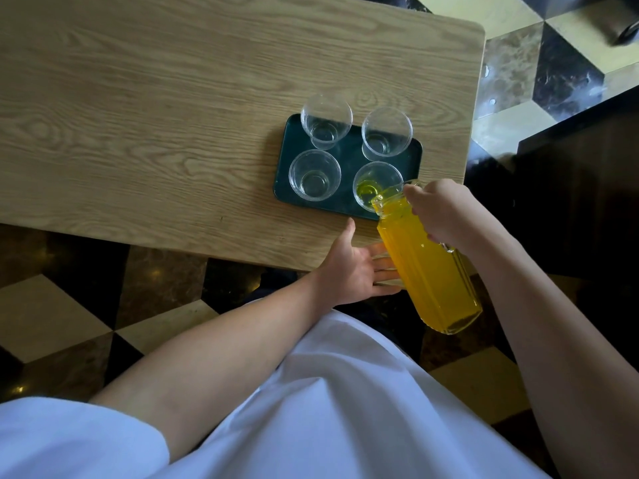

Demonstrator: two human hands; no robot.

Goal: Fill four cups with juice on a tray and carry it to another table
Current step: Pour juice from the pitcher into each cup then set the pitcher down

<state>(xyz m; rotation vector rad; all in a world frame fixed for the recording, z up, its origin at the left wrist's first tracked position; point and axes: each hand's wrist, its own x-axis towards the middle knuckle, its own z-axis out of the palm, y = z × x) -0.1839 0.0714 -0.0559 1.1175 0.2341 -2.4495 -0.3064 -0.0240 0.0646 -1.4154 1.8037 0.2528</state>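
A dark green tray [349, 160] lies near the table's right front corner with clear cups on it. The near right cup [371, 188] has a little yellow juice at its bottom. The near left cup [314, 175], far left cup [326, 121] and far right cup [386, 133] look empty. My right hand [441, 212] grips the handle of a glass pitcher [428, 267] full of orange juice, tilted with its spout over the near right cup. My left hand [356, 271] rests flat against the pitcher's lower side, fingers spread.
The wooden table [173, 115] stretches far to the left of the tray. Its front edge runs just below the tray. A dark cabinet [587, 188] stands to the right. The floor is checkered tile [69, 323].
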